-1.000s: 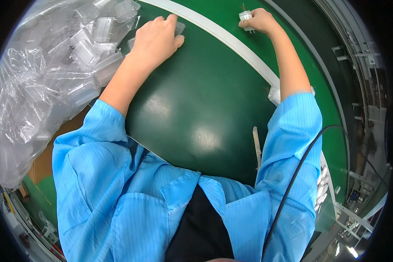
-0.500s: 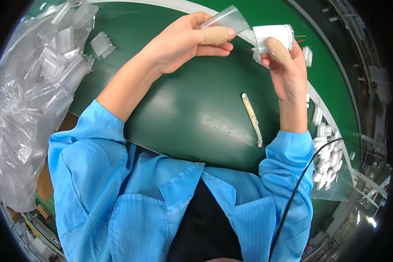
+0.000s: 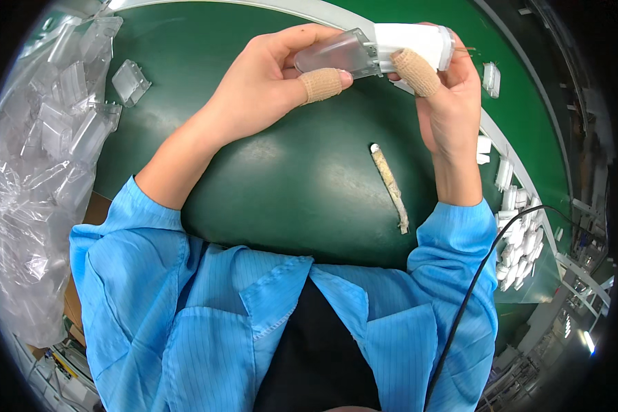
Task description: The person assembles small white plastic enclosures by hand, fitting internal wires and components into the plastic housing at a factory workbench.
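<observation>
Both hands are now up close together over the green tabletop (image 3: 288, 185). The left hand (image 3: 268, 82) is holding a clear plastic case (image 3: 336, 55) and sliding it onto the white part (image 3: 412, 42) that the right hand (image 3: 450, 110) is gripping.

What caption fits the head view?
Left hand and right hand join a clear cap and white part above a green table.
</observation>
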Demonstrator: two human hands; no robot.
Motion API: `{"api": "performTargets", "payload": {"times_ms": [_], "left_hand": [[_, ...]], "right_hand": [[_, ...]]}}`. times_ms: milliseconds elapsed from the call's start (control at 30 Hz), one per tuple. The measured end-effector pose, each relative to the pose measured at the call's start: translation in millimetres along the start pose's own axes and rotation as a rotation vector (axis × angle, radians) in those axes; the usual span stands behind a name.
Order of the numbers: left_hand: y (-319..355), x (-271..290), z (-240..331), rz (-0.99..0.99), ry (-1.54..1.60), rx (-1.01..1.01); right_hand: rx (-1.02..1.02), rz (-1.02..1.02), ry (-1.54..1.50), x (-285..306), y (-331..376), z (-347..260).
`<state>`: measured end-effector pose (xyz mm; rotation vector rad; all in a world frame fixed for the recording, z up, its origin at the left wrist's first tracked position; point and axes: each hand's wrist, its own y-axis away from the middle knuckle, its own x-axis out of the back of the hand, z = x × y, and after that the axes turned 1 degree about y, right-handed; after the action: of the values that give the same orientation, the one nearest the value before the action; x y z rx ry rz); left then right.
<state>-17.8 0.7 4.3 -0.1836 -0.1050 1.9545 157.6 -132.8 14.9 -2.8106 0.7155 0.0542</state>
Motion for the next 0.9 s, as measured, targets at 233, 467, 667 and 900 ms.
{"api": "performTargets", "payload": {"times_ms": [233,467,667,900], "left_hand": [[3.7,-5.3,0.5,0.097,-0.071,-0.060],[3.8,-3.4,-0.1,0.099,-0.122,-0.051],[4.9,-1.2,2.7,0.090,-0.129,0.006],[0.0,3.2,-5.4,-0.037,-0.017,-0.016]], "right_hand": [[-0.054,0.002,-0.007,1.1,0.0,6.3],[0.019,0.043,-0.022,-6.2,5.5,5.0],[-0.060,0.058,-0.150,-3.3,8.9,7.7],[-0.164,0.024,-0.204,5.5,0.6,16.0]]}}
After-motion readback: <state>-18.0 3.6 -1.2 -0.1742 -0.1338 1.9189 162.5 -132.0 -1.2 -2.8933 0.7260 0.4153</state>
